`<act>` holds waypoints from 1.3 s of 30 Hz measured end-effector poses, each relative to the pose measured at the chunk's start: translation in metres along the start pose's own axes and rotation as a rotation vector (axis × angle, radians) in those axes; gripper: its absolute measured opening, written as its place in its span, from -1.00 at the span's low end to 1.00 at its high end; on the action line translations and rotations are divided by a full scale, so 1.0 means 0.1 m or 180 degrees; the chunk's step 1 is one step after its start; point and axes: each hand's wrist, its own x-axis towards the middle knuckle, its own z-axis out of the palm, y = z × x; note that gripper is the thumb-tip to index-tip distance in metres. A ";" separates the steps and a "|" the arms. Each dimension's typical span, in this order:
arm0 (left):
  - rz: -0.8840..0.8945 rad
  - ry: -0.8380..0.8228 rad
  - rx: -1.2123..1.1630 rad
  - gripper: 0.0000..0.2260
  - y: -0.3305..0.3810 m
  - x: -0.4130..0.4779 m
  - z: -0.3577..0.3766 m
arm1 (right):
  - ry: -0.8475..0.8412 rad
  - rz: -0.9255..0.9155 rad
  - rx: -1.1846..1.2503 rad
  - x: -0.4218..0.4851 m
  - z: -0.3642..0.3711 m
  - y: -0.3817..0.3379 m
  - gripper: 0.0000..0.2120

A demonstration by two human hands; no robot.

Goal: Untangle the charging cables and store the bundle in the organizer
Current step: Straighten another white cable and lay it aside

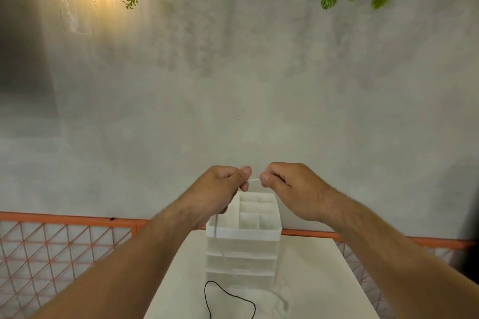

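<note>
Above the bench (311,280) organizer (246,233), left hand (220,189) and right hand (293,189) pinch a white cable (254,180), likely limp and light, best gripped near plugs.

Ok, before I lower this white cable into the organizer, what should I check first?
1. Grip: left hand and right hand both pinch the white cable, a short span taut between them: ok.
2. White cable untangled: its tail hangs past the organizer at the left front and blurs below: cannot tell.
3. Organizer's top compartments free: the visible ones look empty: ok.
4. Black cable gathered in: it lies loose on the table in front: not ok.
5. Organizer upright on the table: ok.
</note>
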 end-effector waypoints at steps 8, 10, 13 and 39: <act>0.0486 0.0298 0.1297 -0.65 0.03 -0.03 0.13 | 0.0342 0.0681 0.0058 0.02 -0.04 0.28 -0.72; 0.0456 0.0373 0.1390 -0.66 0.02 -0.03 0.09 | 0.0414 0.0734 0.0111 0.00 -0.07 0.35 -0.73; 0.0383 0.0249 0.1425 -0.65 0.02 -0.03 0.06 | 0.0517 0.0677 0.0041 -0.02 -0.03 0.35 -0.74; 0.0423 0.0581 0.2151 -0.56 -0.30 0.12 0.15 | -0.0137 0.0055 -0.1434 -0.09 0.18 0.26 -0.63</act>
